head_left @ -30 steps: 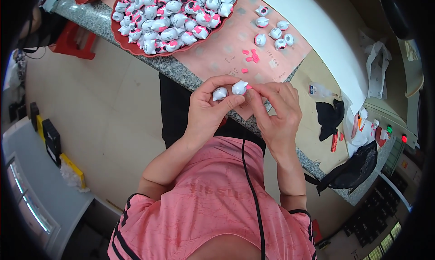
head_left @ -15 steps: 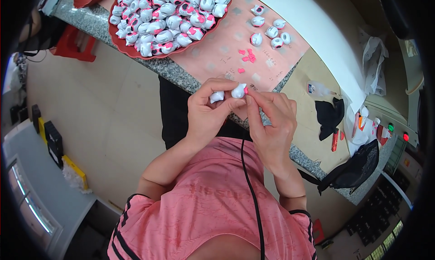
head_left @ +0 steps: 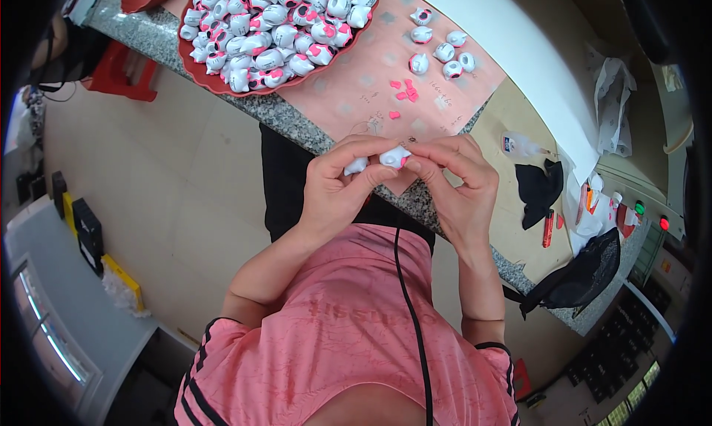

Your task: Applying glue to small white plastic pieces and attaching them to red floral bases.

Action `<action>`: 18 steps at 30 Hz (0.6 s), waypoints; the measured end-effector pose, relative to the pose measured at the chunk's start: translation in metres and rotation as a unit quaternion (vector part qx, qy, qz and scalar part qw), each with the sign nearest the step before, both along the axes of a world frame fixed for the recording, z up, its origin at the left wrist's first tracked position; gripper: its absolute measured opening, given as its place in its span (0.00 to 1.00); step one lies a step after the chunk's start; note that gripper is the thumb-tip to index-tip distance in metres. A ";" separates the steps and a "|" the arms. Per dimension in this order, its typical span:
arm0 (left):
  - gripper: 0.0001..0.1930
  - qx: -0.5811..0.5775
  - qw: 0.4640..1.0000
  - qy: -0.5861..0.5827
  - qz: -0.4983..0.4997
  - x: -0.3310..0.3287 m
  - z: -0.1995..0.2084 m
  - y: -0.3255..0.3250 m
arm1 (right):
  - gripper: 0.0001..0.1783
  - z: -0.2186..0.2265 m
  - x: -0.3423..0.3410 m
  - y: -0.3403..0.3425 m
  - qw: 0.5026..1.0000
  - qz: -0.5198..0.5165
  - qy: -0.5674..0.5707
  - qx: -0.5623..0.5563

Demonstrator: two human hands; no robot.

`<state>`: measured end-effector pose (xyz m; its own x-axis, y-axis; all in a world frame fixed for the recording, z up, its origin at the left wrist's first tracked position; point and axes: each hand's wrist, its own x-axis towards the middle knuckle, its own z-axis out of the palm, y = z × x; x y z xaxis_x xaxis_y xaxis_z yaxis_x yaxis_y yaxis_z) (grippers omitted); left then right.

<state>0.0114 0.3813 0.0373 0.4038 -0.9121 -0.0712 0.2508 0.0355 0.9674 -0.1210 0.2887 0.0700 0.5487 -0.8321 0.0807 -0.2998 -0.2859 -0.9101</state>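
Note:
Over the front edge of the table, my left hand pinches a small white cat-head figure between thumb and forefinger. A second white cat head is tucked in the same hand, against the curled fingers. My right hand is closed at the first figure's right side, its thumb and forefinger at a pink bow-like piece. The fingertips cover part of that piece. Beyond the hands, several loose pink pieces lie on a pink sheet, with several white cat heads farther back.
A red scalloped tray heaped with white-and-pink cat heads stands at the far left. To the right lie a clear squeeze bottle, a black cloth, a red tube and a black bag. A black cable hangs down my front.
The figure in my fingers has tipped over toward the right. My right hand has shifted slightly right, its thumb now up against the pink piece.

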 end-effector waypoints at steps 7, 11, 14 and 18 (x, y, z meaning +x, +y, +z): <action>0.12 -0.012 0.995 -0.097 -0.017 -0.002 0.002 -0.005 | 0.04 -0.014 -0.002 0.002 0.992 0.002 -0.023 -0.123; 0.11 -0.024 0.991 -0.130 -0.023 0.001 0.000 -0.007 | 0.03 -0.013 0.000 0.003 0.993 -0.010 -0.026 -0.111; 0.11 -0.021 0.990 -0.139 -0.019 0.002 0.001 -0.009 | 0.03 -0.016 0.000 0.002 0.993 -0.011 -0.031 -0.110; 0.11 -0.016 0.986 -0.163 -0.029 0.002 0.004 -0.011 | 0.04 -0.017 -0.003 0.001 0.995 -0.007 -0.031 -0.092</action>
